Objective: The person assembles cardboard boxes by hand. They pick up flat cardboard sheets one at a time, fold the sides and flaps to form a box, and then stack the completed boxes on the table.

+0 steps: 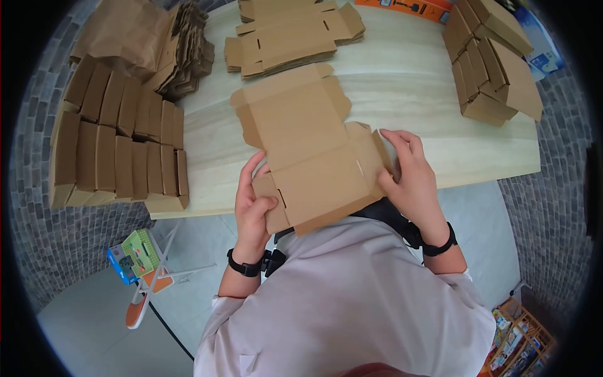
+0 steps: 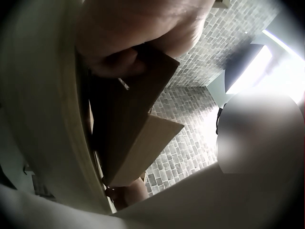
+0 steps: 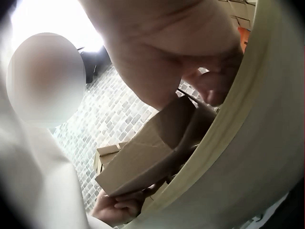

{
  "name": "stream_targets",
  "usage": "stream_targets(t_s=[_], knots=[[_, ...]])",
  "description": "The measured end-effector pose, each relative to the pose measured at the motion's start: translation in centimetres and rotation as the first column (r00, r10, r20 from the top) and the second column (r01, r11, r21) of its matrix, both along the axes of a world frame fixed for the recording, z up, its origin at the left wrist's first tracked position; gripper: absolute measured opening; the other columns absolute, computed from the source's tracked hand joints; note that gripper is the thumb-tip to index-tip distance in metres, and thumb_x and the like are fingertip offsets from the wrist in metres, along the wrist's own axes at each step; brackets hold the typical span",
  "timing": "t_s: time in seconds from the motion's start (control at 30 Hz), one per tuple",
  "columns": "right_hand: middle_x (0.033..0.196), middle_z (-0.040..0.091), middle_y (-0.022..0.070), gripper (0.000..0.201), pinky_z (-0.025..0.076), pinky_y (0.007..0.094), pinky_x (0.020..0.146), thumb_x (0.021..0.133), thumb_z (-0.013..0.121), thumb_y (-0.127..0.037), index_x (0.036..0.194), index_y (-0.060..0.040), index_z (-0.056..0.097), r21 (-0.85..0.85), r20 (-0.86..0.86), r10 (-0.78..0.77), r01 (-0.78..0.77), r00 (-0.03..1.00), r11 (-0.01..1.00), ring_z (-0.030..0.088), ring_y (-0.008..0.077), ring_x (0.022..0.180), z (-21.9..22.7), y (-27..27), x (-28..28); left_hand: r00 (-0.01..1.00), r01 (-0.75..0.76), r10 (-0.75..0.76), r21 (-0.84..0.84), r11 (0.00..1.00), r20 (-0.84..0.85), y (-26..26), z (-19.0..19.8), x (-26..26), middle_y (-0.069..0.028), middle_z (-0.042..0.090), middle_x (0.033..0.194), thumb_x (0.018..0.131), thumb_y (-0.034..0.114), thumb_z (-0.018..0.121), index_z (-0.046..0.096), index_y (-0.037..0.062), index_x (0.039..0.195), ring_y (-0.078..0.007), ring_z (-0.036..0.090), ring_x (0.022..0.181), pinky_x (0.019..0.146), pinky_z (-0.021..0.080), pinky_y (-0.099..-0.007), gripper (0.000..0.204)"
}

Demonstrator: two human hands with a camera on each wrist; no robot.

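A partly folded cardboard box blank (image 1: 308, 135) lies at the table's near edge, its front part reaching past the edge toward the person. My left hand (image 1: 252, 210) holds its left slotted flap, thumb on top and fingers at the side. On the opposite side my right hand (image 1: 414, 179) pinches the raised right flap between thumb and fingers. A front flap tilts up in the left wrist view, where the blank (image 2: 124, 119) is dark under the left hand (image 2: 143, 24). The right wrist view shows the blank (image 3: 138, 157) below the right hand (image 3: 162, 52).
Folded boxes (image 1: 113, 151) stand in rows on the left. Behind them lie a brown paper bag (image 1: 122, 38) and stacked cardboard (image 1: 188, 53). Flat blanks (image 1: 289, 38) are piled at the back of the table (image 1: 402, 81). More boxes (image 1: 490, 69) stand at the right.
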State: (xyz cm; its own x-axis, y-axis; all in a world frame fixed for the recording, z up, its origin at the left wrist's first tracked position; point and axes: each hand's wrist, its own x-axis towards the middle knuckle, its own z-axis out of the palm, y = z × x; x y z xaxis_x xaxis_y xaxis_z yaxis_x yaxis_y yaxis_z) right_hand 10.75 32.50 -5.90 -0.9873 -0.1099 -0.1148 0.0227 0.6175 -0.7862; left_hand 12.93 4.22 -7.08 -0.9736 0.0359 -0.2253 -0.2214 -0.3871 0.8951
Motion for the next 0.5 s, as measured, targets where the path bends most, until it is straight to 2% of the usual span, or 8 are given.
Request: stream_targets(t_s=[0.07,0.13,0.17,0.3,0.37,0.5], knots=[[0.129,0.052,0.0111,0.063,0.055,0.0375,0.077,0.078,0.066,-0.007,0.139,-0.0128,0.051,0.149,-0.264,-0.054,0.096,0.963,0.984,0.058,0.0286,0.096,0.1,-0.8,0.0,1.0,0.001,-0.002,-0.043,0.999,-0.002,0.0,-0.1,0.0,-0.0192,0.047,0.144,0.069,-0.01,0.044,0.034,0.0019,0.15,-0.0256,0.05,0.129,0.109,0.041,-0.0358,0.082],[0.13,0.052,0.0108,0.061,0.055,0.0381,0.078,0.078,0.067,-0.008,0.137,-0.0123,0.053,0.203,-0.311,-0.029,0.096,0.95,0.975,0.057,0.029,0.1,0.2,-0.8,0.0,0.999,0.017,-0.025,-0.166,0.986,-0.045,0.0,-0.5,0.1,-0.0168,0.047,0.144,0.07,-0.01,0.043,0.037,0.0016,0.148,-0.0239,0.048,0.131,0.111,0.038,-0.035,0.079],[0.131,0.052,0.0104,0.059,0.055,0.0386,0.08,0.077,0.068,-0.01,0.135,-0.0118,0.055,0.254,-0.356,-0.002,0.099,0.935,0.962,0.056,0.0294,0.104,0.2,-0.8,0.0,0.999,0.017,-0.024,-0.164,0.986,-0.044,0.0,-0.5,0.1,-0.0168,0.047,0.144,0.07,-0.01,0.043,0.037,0.0016,0.148,-0.0239,0.048,0.131,0.111,0.038,-0.035,0.079],[0.131,0.053,0.0098,0.055,0.055,0.0392,0.081,0.077,0.069,-0.011,0.131,-0.0105,0.058,0.27,-0.339,0.038,0.058,0.94,0.961,0.055,0.0291,0.107,-0.3,-0.1,-0.4,0.997,0.022,-0.037,-0.193,0.981,-0.07,0.2,-0.5,0.2,-0.0156,0.047,0.145,0.071,-0.01,0.042,0.037,0.0011,0.147,-0.023,0.047,0.132,0.111,0.036,-0.0338,0.077],[0.13,0.053,0.0086,0.051,0.054,0.0402,0.083,0.078,0.07,-0.013,0.127,-0.0089,0.059,0.361,-0.336,0.062,0.067,0.94,0.93,0.055,0.0304,0.108,-0.4,0.2,-0.6,0.996,0.024,-0.041,-0.21,0.977,-0.077,0.2,-0.5,0.1,-0.0154,0.047,0.145,0.071,-0.01,0.042,0.037,0.0009,0.147,-0.0229,0.047,0.132,0.111,0.036,-0.0336,0.077],[0.127,0.055,0.0083,0.046,0.054,0.0399,0.084,0.078,0.071,-0.016,0.122,-0.0071,0.06,0.392,-0.369,0.069,0.088,0.927,0.916,0.055,0.0306,0.108,-0.6,0.7,-2.0,0.997,0.039,-0.052,-0.209,0.977,-0.057,0.0,-0.7,0.0,-0.0152,0.048,0.143,0.071,-0.01,0.042,0.037,0.0007,0.147,-0.0224,0.048,0.13,0.11,0.037,-0.0332,0.077]])
